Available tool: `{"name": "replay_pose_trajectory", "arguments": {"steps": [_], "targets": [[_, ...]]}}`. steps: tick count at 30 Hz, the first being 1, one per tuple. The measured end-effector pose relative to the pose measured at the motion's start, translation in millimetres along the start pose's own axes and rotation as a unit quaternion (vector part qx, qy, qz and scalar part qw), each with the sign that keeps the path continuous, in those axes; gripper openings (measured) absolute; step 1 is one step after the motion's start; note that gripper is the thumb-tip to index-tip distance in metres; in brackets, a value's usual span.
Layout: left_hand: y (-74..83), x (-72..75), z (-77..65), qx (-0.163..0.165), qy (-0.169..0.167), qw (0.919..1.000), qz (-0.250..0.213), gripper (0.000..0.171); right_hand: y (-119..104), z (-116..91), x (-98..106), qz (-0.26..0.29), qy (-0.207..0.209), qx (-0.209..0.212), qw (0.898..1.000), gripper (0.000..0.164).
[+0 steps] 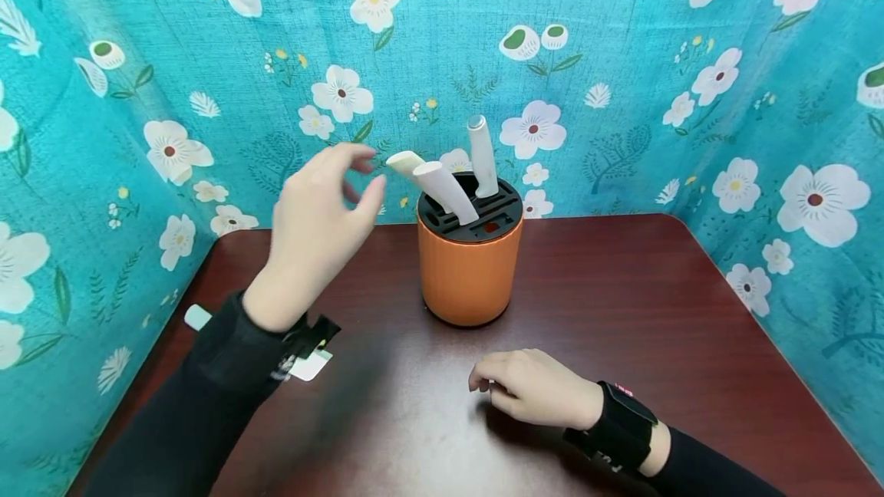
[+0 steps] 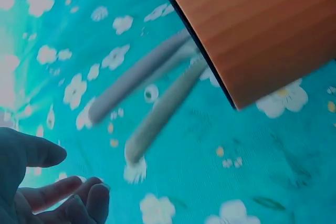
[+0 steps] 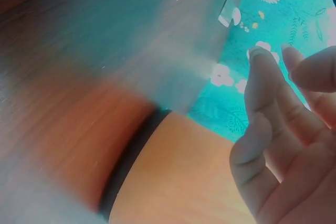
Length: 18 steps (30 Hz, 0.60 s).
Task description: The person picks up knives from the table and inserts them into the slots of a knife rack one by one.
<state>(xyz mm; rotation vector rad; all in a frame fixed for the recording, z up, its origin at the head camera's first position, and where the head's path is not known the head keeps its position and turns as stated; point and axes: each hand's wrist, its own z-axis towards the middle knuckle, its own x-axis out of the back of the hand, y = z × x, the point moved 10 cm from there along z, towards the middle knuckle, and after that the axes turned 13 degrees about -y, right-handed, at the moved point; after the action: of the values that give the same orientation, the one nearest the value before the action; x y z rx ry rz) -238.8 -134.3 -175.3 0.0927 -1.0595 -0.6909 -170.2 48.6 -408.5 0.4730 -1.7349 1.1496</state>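
An orange round knife holder (image 1: 470,274) with a black slotted top (image 1: 449,225) stands upright on the table. Three pale handles stick up from its slots: a white handle (image 1: 447,192) leaning left, a cream handle (image 1: 406,165) behind it, and a more upright white handle (image 1: 483,156). Just left of the handles my left hand (image 1: 318,213) is raised, thumb and fingers apart, holding nothing. In the left wrist view its fingers (image 2: 50,203) are separate from the handles. In front of the holder my right hand (image 1: 535,390) hovers low over the table, fingers loosely bent around nothing.
The dark red-brown table (image 1: 608,297) has a rounded far right corner. Under my left forearm lies a pale object, its ends showing as a mint tip (image 1: 197,317) and a whitish piece (image 1: 311,365); its middle is hidden. A turquoise floral cloth (image 1: 428,37) surrounds the table's back and sides.
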Motion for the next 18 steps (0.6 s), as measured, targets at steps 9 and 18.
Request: {"name": "replay_pose_trajectory", "arguments": {"steps": [9, 18], "targets": [[-153.3, -23.7, -82.9, 0.242, -0.126, 0.9621, -0.013, 0.065, 2, 1, 1, 0.019, 0.022, -0.001, 1.0, 0.022], [-326.7, -61.8, -172.8, 0.451, -0.287, 0.8455, -0.002, 0.084, 20, -13, 0, 0.036, 0.029, -0.024, 0.999, 0.022]]}}
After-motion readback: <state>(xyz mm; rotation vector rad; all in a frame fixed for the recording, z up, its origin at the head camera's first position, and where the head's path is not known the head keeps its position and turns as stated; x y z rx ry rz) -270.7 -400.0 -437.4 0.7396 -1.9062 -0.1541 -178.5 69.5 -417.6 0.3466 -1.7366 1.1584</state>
